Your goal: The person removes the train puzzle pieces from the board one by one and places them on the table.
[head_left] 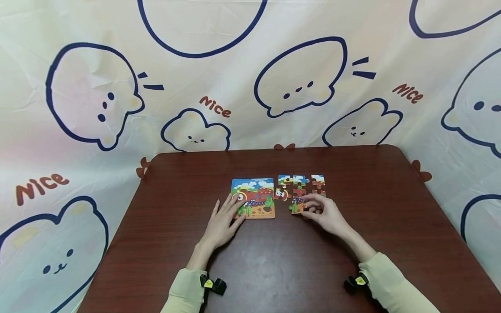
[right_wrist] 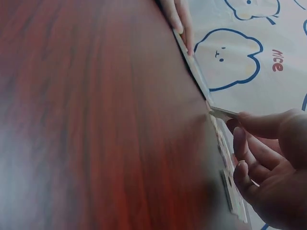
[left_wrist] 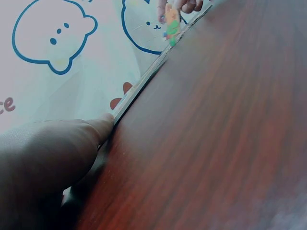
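My left hand (head_left: 221,224) rests with spread, fairly straight fingers on the lower left of a square puzzle board (head_left: 260,185) showing a red cartoon train. To the right of the board, my right hand (head_left: 325,213) pinches a jigsaw piece (head_left: 297,207) with green and orange print between thumb and fingers. In the right wrist view this jigsaw piece (right_wrist: 223,112) is seen edge-on, tilted above the table. Several loose pieces lie just beyond, among them one with a cartoon eye (head_left: 281,194) and a sky piece (head_left: 300,179). My right fingers partly hide the pieces at the right.
Everything lies on a dark brown wooden table (head_left: 188,187) with rounded far corners. A pale cloth (head_left: 242,87) printed with cartoon bears hangs behind and beside it. Black wrist cameras (head_left: 213,284) are strapped over both light green sleeves (head_left: 184,289).
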Demonstrator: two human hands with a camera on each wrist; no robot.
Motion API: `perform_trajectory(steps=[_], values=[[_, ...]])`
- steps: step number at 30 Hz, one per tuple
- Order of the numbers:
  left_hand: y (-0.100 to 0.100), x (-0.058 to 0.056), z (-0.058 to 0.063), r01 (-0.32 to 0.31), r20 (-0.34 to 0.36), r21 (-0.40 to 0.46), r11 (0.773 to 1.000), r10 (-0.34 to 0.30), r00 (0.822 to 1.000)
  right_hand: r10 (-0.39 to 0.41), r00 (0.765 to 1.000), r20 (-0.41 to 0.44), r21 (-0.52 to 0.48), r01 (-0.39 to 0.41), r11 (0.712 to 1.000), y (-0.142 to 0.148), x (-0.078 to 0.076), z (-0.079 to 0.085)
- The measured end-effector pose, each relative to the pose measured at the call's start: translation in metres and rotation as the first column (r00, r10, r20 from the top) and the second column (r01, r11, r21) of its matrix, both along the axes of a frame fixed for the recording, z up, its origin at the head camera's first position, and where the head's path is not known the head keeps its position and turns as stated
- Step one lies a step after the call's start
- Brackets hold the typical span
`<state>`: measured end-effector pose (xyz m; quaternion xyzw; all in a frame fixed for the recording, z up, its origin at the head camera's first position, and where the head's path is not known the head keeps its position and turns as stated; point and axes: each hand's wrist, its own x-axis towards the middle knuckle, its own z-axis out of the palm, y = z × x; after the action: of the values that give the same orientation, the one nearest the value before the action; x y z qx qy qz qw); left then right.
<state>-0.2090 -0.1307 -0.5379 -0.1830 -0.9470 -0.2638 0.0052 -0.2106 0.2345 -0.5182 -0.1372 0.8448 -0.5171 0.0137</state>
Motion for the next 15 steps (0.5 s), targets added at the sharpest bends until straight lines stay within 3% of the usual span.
perform_trajectory(steps=[11, 15], values=[[-0.001, -0.001, -0.003, 0.006, 0.017, -0.007, 1.000, -0.006, 1.000, -0.005, 0.997, -0.078, 0.123, 0.015, 0.992, 0.010, 0.001, -0.005], [-0.002, -0.001, -0.003, 0.008, 0.009, -0.005, 1.000, -0.008, 1.000, 0.002, 0.988, -0.152, 0.199, 0.028, 0.980, 0.013, 0.000, -0.006]])
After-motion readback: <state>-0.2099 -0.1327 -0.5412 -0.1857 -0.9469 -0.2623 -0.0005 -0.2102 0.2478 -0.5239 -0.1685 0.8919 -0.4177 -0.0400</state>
